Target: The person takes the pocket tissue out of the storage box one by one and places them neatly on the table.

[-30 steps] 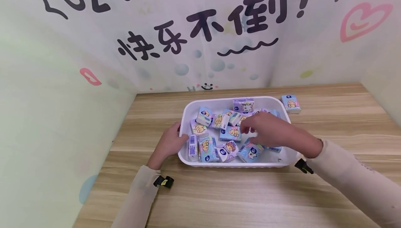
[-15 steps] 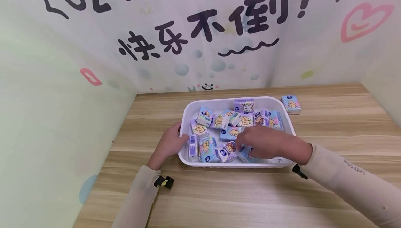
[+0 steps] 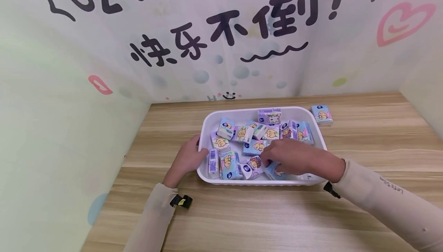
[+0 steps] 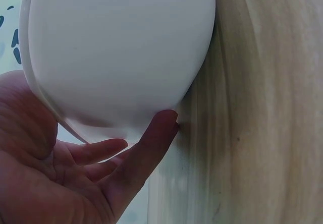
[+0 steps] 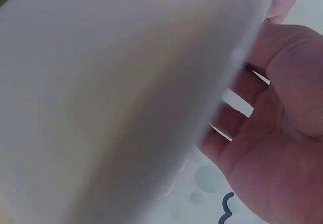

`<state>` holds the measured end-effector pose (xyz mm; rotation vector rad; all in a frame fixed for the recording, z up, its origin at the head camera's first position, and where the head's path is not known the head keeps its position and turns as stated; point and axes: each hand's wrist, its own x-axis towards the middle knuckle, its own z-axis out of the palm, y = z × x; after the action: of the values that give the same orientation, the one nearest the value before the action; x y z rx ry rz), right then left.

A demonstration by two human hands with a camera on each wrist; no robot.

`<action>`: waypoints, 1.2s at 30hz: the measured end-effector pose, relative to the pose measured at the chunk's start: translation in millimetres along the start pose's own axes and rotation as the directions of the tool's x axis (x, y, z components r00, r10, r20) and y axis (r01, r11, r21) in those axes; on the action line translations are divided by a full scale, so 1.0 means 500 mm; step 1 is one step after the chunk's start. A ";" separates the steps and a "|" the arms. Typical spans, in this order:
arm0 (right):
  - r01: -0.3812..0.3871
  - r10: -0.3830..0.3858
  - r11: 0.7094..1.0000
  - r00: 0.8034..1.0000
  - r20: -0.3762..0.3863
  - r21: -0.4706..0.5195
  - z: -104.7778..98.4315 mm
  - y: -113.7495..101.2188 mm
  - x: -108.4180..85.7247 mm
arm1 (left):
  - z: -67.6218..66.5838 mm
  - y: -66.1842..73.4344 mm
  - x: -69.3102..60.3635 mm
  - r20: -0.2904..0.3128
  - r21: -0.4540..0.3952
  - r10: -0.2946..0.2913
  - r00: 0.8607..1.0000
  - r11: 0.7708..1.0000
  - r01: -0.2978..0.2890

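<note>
A white plastic tray (image 3: 263,182) holds several blue and purple tissue packs. My left hand (image 3: 188,156) grips its left wall, thumb on the rim; in the left wrist view the fingers of that hand (image 4: 101,168) rest against the outside of the tray (image 4: 121,52). Inside the tray, toward the front right, my right hand (image 3: 288,156) pinches a blue pack (image 3: 273,171), partly covered by the hand. The tray wall (image 5: 126,98) hides the fingertips of my right hand (image 5: 282,113) in the right wrist view.
One blue pack (image 3: 322,115) lies on the wooden table (image 3: 242,217) beyond the tray's back right corner. A white printed curtain (image 3: 214,75) stands behind the table, with pale walls on the left and right.
My right hand has moved down and toward the front onto the blue pack, uncovering packs at the tray's right. The left hand has stayed on the tray.
</note>
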<state>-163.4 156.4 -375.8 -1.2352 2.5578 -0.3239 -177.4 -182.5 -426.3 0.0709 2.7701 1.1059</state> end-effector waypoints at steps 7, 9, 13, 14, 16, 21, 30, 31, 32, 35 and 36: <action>-0.001 0.002 1.000 1.000 -0.023 0.022 -0.001 0.004 -0.005 | 0.001 -0.002 -0.001 0.001 -0.009 -0.006 1.000 1.000 0.006; 0.000 0.001 0.999 1.000 -0.026 0.032 -0.001 0.006 -0.005 | 0.002 -0.002 -0.001 0.002 -0.011 -0.010 1.000 1.000 0.010; 0.003 -0.001 0.999 0.999 -0.038 0.050 -0.002 0.010 -0.007 | 0.002 -0.003 -0.001 0.002 -0.015 -0.017 1.000 1.000 0.017; 0.006 -0.004 0.999 0.999 -0.043 0.053 -0.002 0.011 -0.007 | 0.003 -0.002 -0.002 0.002 -0.015 -0.018 1.000 1.000 0.018; 0.013 -0.010 0.998 0.998 -0.055 0.056 -0.003 0.013 -0.008 | 0.003 -0.002 -0.002 0.001 -0.017 -0.020 1.000 1.000 0.020; 0.034 -0.030 0.998 0.996 -0.085 0.050 -0.005 0.020 -0.009 | 0.003 -0.001 -0.002 0.002 -0.013 -0.023 1.000 1.000 0.023; -0.003 0.010 0.997 0.996 -0.092 0.075 -0.014 0.031 -0.013 | 0.004 -0.004 0.001 0.002 -0.008 -0.013 1.000 1.000 0.013; -0.016 0.023 0.997 0.996 -0.087 0.082 -0.016 0.033 -0.014 | 0.004 -0.005 0.001 0.001 -0.009 -0.013 1.000 1.000 0.013; -0.023 0.031 0.996 0.996 -0.085 0.089 -0.017 0.035 -0.015 | 0.004 -0.004 0.001 0.002 -0.010 -0.012 1.000 1.000 0.012; -0.040 0.050 0.994 0.995 -0.090 0.104 -0.022 0.042 -0.018 | 0.004 -0.005 0.001 0.002 -0.013 -0.011 1.000 1.000 0.011; -0.045 0.055 0.993 0.994 -0.095 0.108 -0.023 0.045 -0.020 | 0.004 -0.005 0.001 0.002 -0.013 -0.011 1.000 1.000 0.011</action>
<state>-178.0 178.9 -370.7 -1.1422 2.6113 -0.5140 -177.6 -182.6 -429.5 0.0550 2.7577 1.1207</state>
